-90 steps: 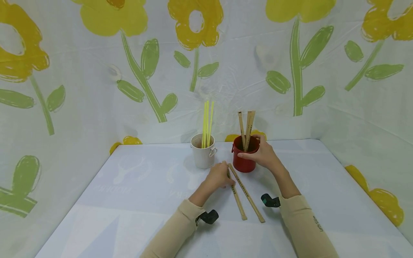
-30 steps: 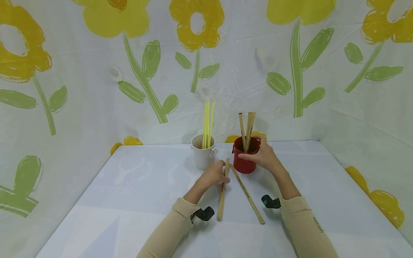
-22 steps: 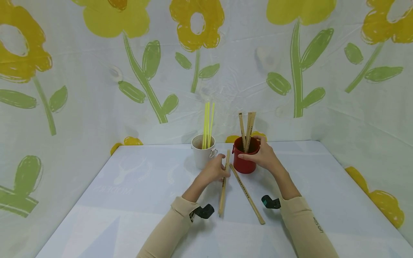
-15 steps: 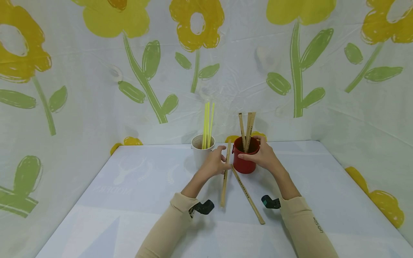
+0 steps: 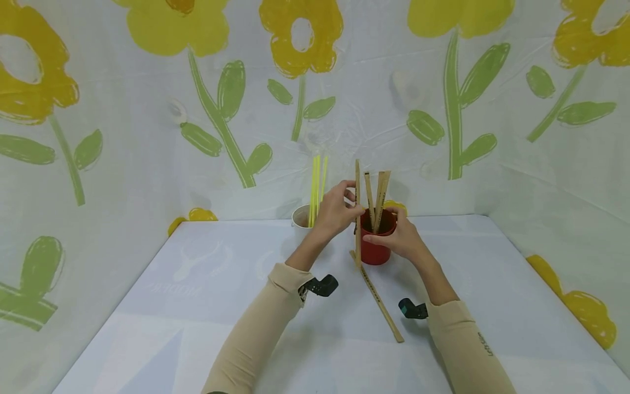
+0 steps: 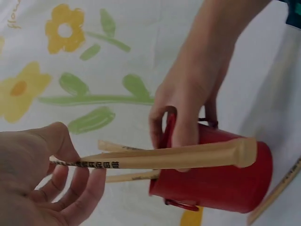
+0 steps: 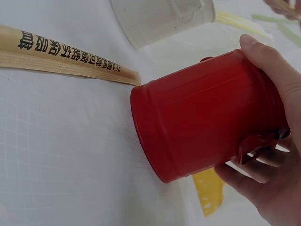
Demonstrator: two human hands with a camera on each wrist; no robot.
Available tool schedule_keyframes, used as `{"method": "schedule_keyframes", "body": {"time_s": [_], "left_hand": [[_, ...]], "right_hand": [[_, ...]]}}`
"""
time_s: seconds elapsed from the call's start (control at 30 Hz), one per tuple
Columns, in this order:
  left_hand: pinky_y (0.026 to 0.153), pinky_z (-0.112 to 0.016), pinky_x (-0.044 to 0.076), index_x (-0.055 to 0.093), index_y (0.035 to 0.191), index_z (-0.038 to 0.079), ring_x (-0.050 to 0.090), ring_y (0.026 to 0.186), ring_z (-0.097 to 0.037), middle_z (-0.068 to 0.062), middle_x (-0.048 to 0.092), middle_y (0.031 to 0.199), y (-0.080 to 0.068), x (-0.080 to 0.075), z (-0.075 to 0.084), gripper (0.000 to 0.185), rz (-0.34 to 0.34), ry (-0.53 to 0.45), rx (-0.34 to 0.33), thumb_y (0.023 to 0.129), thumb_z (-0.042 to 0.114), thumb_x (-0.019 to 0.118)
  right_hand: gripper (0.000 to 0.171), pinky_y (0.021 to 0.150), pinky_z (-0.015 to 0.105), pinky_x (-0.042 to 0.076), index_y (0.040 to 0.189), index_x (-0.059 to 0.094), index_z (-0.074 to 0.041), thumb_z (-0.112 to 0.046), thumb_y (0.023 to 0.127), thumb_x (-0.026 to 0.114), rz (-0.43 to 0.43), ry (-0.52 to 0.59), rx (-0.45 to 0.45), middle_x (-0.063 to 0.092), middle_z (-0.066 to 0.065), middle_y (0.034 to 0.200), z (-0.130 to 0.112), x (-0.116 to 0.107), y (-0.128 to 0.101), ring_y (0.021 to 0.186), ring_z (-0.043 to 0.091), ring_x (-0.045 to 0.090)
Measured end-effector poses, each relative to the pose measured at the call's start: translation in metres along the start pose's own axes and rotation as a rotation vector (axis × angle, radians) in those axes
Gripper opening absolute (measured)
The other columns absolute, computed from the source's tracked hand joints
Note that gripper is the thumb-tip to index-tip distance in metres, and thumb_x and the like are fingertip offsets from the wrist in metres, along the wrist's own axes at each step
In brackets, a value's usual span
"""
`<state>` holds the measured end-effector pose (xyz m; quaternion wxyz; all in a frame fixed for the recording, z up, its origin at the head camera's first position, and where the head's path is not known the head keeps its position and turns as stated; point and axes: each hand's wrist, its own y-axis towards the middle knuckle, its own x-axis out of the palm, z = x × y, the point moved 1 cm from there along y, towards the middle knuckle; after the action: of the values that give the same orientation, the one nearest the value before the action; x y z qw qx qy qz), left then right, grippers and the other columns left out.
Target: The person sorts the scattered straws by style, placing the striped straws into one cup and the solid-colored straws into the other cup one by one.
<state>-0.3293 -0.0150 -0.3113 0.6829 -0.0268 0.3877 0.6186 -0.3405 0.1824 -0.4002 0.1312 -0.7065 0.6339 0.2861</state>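
Observation:
My left hand (image 5: 338,210) (image 6: 44,181) pinches a wooden stick (image 5: 357,213) (image 6: 164,159) and holds it upright, just left of the red cup (image 5: 375,245) (image 6: 221,174) (image 7: 202,120). My right hand (image 5: 401,238) (image 7: 270,155) grips that red cup around its rim and side. Several wooden sticks (image 5: 376,197) stand inside the cup. One more wooden stick (image 5: 379,303) (image 7: 66,59) lies flat on the table in front of the cup.
A white cup (image 5: 300,216) (image 7: 164,16) with several yellow straws (image 5: 316,186) stands left of the red cup, partly behind my left hand. The white table (image 5: 197,306) is walled by flower-printed cloth (image 5: 147,109) on three sides.
My left hand lifted one stick off the table, turned it upright and raised it beside the red cup. The right hand stayed on the cup; the other stick lies unmoved.

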Motion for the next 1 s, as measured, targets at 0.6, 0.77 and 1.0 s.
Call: {"method": "schedule_keyframes", "body": {"time_s": [0.6, 0.77, 1.0], "left_hand": [[0.067, -0.022, 0.055, 0.053, 0.129, 0.005, 0.066, 0.078, -0.024, -0.013, 0.059, 0.097, 0.036, -0.006, 0.020, 0.047, 0.234, -0.125, 0.191, 0.084, 0.003, 0.064], [0.066, -0.021, 0.055, 0.053, 0.130, 0.007, 0.066, 0.078, -0.024, -0.012, 0.059, 0.096, 0.036, -0.001, 0.014, 0.047, 0.243, -0.122, 0.197, 0.084, 0.004, 0.063], [0.065, -0.020, 0.055, 0.052, 0.131, 0.006, 0.067, 0.079, -0.024, -0.013, 0.060, 0.098, 0.032, 0.012, 0.004, 0.049, 0.212, -0.112, 0.179, 0.084, 0.003, 0.062]], "right_hand": [[0.104, 0.102, 0.055, 0.046, 0.147, 0.021, -0.012, -0.051, 0.073, 0.082, 0.002, -0.005, 0.019, 0.042, 0.016, 0.148, 0.002, 0.000, 0.001, 0.136, 0.036, 0.042], [0.103, 0.102, 0.055, 0.046, 0.147, 0.022, -0.012, -0.051, 0.073, 0.083, 0.008, -0.005, 0.014, 0.042, 0.016, 0.148, 0.002, 0.001, 0.002, 0.136, 0.036, 0.042], [0.103, 0.101, 0.054, 0.047, 0.147, 0.022, -0.013, -0.050, 0.072, 0.083, 0.016, -0.002, 0.022, 0.043, 0.014, 0.147, 0.001, 0.002, 0.002, 0.136, 0.035, 0.042]]}}
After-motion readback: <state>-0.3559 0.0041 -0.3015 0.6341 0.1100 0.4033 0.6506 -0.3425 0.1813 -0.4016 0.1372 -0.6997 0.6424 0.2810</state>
